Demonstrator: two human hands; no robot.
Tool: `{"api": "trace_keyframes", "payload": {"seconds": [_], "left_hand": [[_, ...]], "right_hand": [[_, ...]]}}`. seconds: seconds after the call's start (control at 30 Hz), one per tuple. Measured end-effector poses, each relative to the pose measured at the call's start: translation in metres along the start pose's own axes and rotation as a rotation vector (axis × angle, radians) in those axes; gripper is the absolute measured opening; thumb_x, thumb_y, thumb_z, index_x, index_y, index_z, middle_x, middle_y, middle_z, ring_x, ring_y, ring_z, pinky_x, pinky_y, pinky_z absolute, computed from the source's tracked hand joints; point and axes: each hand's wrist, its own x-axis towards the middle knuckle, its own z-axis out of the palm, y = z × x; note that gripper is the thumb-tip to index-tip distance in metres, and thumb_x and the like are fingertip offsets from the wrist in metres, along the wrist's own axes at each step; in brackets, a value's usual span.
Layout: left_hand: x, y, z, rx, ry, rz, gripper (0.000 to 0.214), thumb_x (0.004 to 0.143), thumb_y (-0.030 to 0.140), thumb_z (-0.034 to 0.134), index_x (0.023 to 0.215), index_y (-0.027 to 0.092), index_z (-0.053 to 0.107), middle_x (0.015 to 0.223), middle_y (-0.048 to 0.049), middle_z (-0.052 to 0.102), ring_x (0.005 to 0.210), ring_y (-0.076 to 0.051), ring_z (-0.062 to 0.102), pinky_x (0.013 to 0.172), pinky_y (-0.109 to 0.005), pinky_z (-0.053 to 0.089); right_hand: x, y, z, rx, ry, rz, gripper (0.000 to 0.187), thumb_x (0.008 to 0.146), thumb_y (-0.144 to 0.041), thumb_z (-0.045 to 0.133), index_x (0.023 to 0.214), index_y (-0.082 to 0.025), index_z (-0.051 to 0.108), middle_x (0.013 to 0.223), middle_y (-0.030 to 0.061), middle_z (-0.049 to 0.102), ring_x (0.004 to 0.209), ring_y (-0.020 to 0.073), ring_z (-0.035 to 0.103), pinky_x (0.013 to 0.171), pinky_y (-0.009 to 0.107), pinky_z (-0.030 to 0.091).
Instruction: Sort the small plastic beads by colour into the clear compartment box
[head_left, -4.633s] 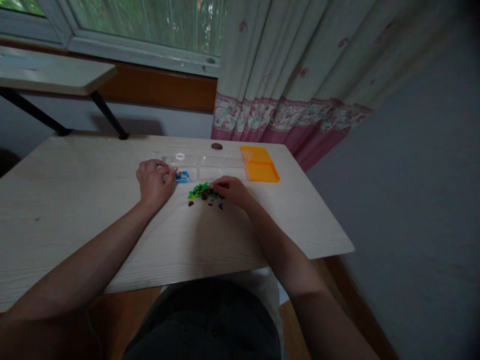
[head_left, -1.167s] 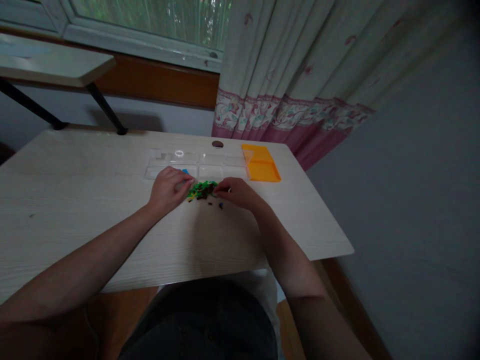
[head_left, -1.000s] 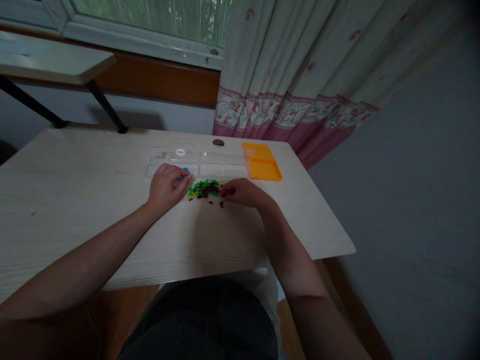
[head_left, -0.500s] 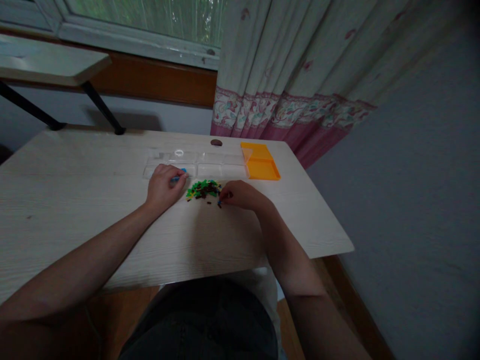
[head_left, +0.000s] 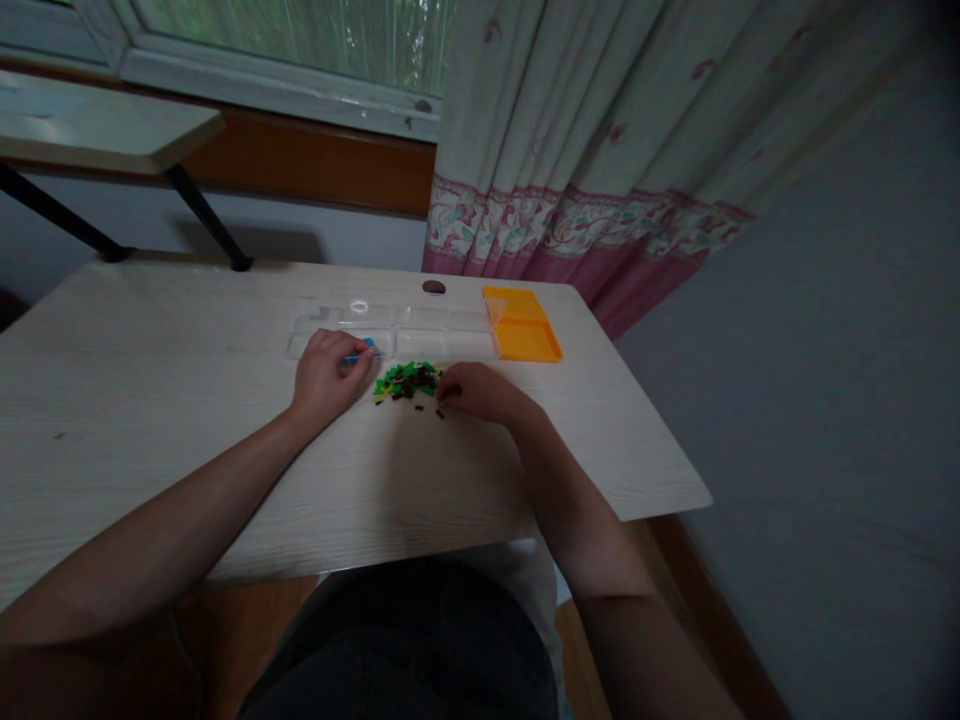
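Note:
A small heap of tiny green, brown and yellow pieces (head_left: 406, 379) lies on the pale wooden table (head_left: 187, 420). My left hand (head_left: 328, 368) rests left of the heap, fingers curled, pinching a small blue piece (head_left: 367, 345) at the edge of a clear compartment tray (head_left: 420, 325). My right hand (head_left: 480, 390) sits at the heap's right edge, fingertips pinched together on the loose pieces there; what they hold is too small to make out.
An orange lid (head_left: 521, 325) lies at the right end of the clear tray. A round cable hole (head_left: 433, 288) is at the table's far edge. A flowered curtain (head_left: 570, 150) hangs behind, with a second table (head_left: 105, 130) at the far left.
My left hand has drawn back slightly from the heap toward the tray with a blue piece in its fingers. My right hand has slid a little left, over the stray pieces beside the heap.

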Motion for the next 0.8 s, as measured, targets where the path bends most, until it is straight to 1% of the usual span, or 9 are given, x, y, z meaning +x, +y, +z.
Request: {"api": "trace_keyframes", "payload": {"seconds": [0.23, 0.37, 0.47, 0.67, 0.8], "left_hand": [[0.003, -0.004, -0.003, -0.002, 0.027, -0.028, 0.026, 0.093, 0.039, 0.056, 0.085, 0.019, 0.071, 0.086, -0.0062, 0.071, 0.09, -0.024, 0.061, 0.088, -0.041, 0.045], [0.005, -0.015, -0.009, 0.048, 0.031, -0.044, 0.029, 0.093, 0.042, 0.055, 0.089, 0.019, 0.072, 0.091, -0.0059, 0.07, 0.095, -0.025, 0.059, 0.093, -0.042, 0.043], [0.005, -0.023, -0.011, 0.102, 0.032, -0.071, 0.032, 0.093, 0.044, 0.055, 0.089, 0.019, 0.073, 0.092, -0.006, 0.068, 0.097, -0.025, 0.057, 0.094, -0.043, 0.041], [0.006, -0.029, -0.009, 0.108, -0.016, -0.119, 0.027, 0.091, 0.04, 0.056, 0.089, 0.019, 0.073, 0.095, -0.0068, 0.066, 0.1, -0.025, 0.053, 0.097, -0.044, 0.039], [0.006, -0.031, -0.009, 0.102, 0.011, -0.149, 0.026, 0.092, 0.039, 0.056, 0.089, 0.019, 0.073, 0.098, -0.0076, 0.065, 0.102, -0.026, 0.051, 0.097, -0.045, 0.038]], "right_hand": [[0.001, -0.004, 0.001, -0.038, 0.01, -0.012, 0.016, 0.081, -0.013, 0.066, 0.091, -0.018, 0.078, 0.095, 0.006, 0.074, 0.087, 0.0167, 0.063, 0.078, 0.025, 0.042], [0.0, -0.007, 0.0, -0.018, 0.025, 0.005, 0.015, 0.082, -0.014, 0.065, 0.091, -0.018, 0.077, 0.091, 0.0047, 0.074, 0.082, 0.015, 0.063, 0.075, 0.024, 0.041], [0.0, -0.01, 0.001, -0.028, 0.027, 0.018, 0.017, 0.084, -0.015, 0.064, 0.095, -0.019, 0.077, 0.093, 0.005, 0.074, 0.082, 0.0151, 0.063, 0.074, 0.023, 0.041], [-0.001, -0.013, 0.0, -0.111, 0.02, 0.048, 0.016, 0.085, -0.018, 0.064, 0.095, -0.019, 0.077, 0.097, 0.0069, 0.074, 0.088, 0.0176, 0.064, 0.076, 0.025, 0.041], [-0.002, -0.013, -0.001, -0.096, 0.038, 0.031, 0.014, 0.085, -0.017, 0.064, 0.093, -0.018, 0.076, 0.096, 0.0068, 0.073, 0.086, 0.0165, 0.063, 0.073, 0.024, 0.039]]}}
